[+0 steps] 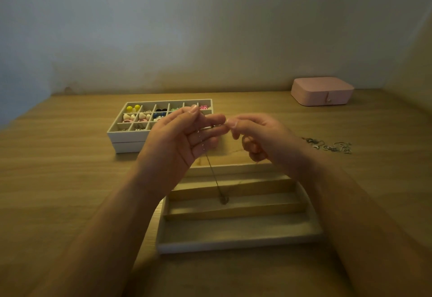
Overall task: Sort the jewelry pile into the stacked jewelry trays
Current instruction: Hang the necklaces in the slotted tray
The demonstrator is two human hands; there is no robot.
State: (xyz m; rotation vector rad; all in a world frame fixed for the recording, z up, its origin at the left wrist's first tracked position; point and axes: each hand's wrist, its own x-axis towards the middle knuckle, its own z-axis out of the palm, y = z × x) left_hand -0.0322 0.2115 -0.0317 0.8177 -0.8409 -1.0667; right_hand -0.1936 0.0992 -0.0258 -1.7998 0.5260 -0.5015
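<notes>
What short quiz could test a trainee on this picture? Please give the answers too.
1. True or false: the pink box is open.
2. Choose one: the pendant hangs A above, B beside, C under the near tray.
3. Fill in: the left hand and the right hand hold one thin ___.
Key: 1 false; 2 A; 3 chain.

Left grip hiding the divided tray's right compartments, chain fading out between fingers, jewelry pile lying too small to tell
</notes>
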